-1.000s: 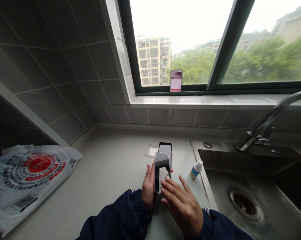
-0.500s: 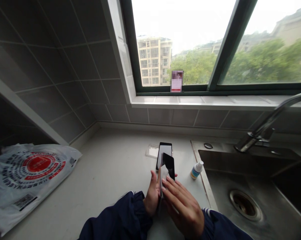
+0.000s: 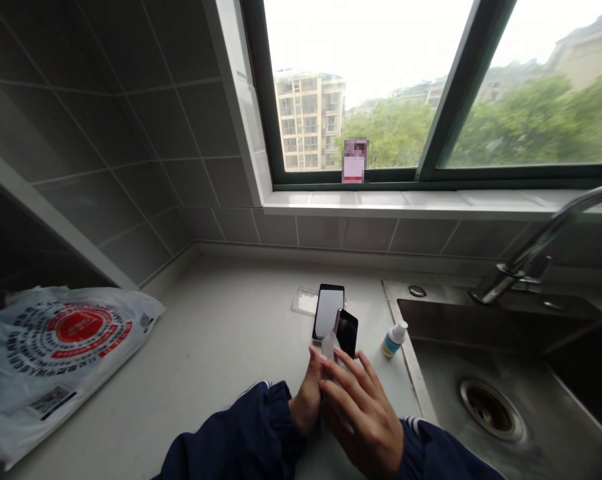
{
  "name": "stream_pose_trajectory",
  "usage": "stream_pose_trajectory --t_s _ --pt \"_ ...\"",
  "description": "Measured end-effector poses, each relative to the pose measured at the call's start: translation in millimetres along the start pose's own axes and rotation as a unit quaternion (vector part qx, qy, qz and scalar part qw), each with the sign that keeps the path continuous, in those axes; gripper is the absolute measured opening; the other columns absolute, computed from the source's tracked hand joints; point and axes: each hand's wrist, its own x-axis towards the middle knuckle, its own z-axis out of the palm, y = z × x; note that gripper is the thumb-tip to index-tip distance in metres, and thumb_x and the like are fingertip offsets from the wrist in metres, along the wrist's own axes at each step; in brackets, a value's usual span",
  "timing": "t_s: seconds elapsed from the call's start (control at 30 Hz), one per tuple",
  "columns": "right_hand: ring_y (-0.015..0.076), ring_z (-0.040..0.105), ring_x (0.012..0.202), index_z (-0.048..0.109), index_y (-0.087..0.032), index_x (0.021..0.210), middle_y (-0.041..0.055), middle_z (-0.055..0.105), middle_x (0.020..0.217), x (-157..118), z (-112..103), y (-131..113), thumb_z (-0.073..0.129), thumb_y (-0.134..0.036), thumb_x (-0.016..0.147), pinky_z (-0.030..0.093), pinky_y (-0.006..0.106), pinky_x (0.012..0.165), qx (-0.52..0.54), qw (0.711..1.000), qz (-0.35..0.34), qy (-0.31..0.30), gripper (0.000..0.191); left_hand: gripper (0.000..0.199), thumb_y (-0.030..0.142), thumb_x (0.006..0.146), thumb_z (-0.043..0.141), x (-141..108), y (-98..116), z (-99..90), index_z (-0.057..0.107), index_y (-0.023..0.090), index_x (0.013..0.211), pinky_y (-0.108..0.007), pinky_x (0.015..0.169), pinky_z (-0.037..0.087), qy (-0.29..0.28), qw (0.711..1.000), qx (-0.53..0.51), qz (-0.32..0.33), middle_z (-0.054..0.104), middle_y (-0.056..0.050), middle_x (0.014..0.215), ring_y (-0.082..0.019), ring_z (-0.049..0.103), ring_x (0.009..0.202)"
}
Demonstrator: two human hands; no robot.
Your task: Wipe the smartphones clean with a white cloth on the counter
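Observation:
My left hand [image 3: 307, 398] is closed around a black smartphone [image 3: 348, 332], which it holds tilted above the counter. A white wipe [image 3: 329, 345] sticks out at the phone's left edge, under the fingertips of my right hand [image 3: 365, 415]. Those fingers press the wipe to the phone's side; the lower part of the phone is hidden behind them. Just beyond, a second smartphone [image 3: 329, 308] lies flat with a pale screen. A clear phone case [image 3: 305, 301] rests to its left. To the right stands a small white-capped bottle [image 3: 393, 340] with a blue and yellow label.
A steel sink [image 3: 431, 373] with a chrome faucet [image 3: 521, 267] borders the pale counter [image 3: 221, 333] on the right. At far left lies a white plastic bag [image 3: 75, 353] with red and black print. A tiled ledge and window frame [image 3: 331, 181] rise behind.
The held phone has turned and shifted slightly right, its edge now more toward the left. My right fingers have moved around its left side with the wipe.

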Motion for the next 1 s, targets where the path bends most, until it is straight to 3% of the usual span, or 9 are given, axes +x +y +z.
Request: stream_pose_trajectory --t_s 0.2,0.43,0.7,0.87,1.0 --pt "0.0297 0.043 0.135 0.065 -0.019 0.099 0.0083 0.057 0.136 1 1 -2 0.055 -0.01 0.087 0.028 0.057 0.114 0.032 0.999 -0.001 0.024 0.018 0.063 0.062 0.084 0.052 -1 2 10.9 0.06 0.018 0.129 -0.042 0.111 0.036 0.017 0.999 -0.021 0.044 0.067 -0.013 0.12 -0.029 0.053 0.124" --pt "0.0284 0.046 0.132 0.067 -0.018 0.1 0.0108 0.057 0.135 0 -3 1 0.05 -0.012 0.093 0.038 0.053 0.109 0.059 0.997 -0.03 0.034 0.019 0.074 0.072 0.075 0.056 1 7 14.3 0.061 0.02 0.128 -0.044 0.104 0.042 -0.012 0.998 -0.058 0.037 0.07 -0.015 0.11 -0.032 0.059 0.116" --pt "0.0317 0.047 0.13 0.065 -0.015 0.115 0.0146 0.058 0.132 2 1 8 0.058 -0.009 0.087 0.042 0.055 0.104 0.026 0.999 -0.023 0.04 0.03 0.084 0.07 0.086 0.039 -1 15 10.5 0.018 0.023 0.152 -0.052 0.108 0.034 0.001 0.992 -0.126 0.023 0.056 -0.019 0.134 -0.033 0.055 0.122" --pt "0.0294 0.055 0.12 0.06 -0.013 0.125 0.0159 0.061 0.124 -1 3 8 0.059 -0.014 0.086 0.047 0.051 0.101 0.019 0.999 0.016 0.033 0.039 0.08 0.069 0.087 0.038 0 19 14.4 0.031 0.019 0.148 -0.051 0.106 0.034 0.021 0.992 -0.121 0.036 0.06 -0.02 0.128 -0.033 0.057 0.118" --pt "0.0291 0.051 0.127 0.051 -0.011 0.134 0.0159 0.058 0.131 -5 5 8 0.056 -0.016 0.088 0.042 0.05 0.106 -0.003 1.0 0.017 -0.002 0.047 0.074 0.065 0.089 0.038 4 23 16.6 0.036 0.016 0.145 -0.05 0.106 0.035 0.021 0.994 -0.098 0.052 0.067 -0.019 0.116 -0.031 0.062 0.11"
